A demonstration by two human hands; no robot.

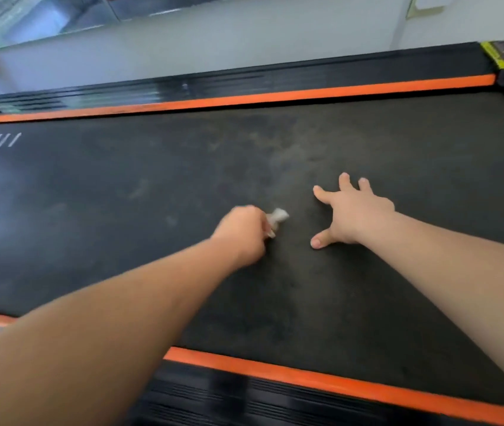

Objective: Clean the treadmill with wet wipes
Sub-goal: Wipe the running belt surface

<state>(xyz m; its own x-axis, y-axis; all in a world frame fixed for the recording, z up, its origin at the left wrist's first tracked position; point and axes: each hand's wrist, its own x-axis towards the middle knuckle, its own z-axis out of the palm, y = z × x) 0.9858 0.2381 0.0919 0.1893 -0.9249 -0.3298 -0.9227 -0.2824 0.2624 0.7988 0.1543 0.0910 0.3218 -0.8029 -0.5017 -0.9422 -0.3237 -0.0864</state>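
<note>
The treadmill's black belt (121, 210) fills most of the view, with dusty grey smudges near its middle. My left hand (243, 235) is closed around a crumpled white wet wipe (278, 217), which pokes out past the fingers and presses on the belt. To its right, my right hand (352, 212) lies flat on the belt with fingers spread and holds nothing. A small gap of bare belt separates the two hands.
Orange strips run along both sides of the belt: the far one (244, 98) and the near one (336, 379). Ribbed black side rails (183, 86) lie outside them. A yellow label (493, 55) marks the far right corner. A pale wall (183, 41) stands behind.
</note>
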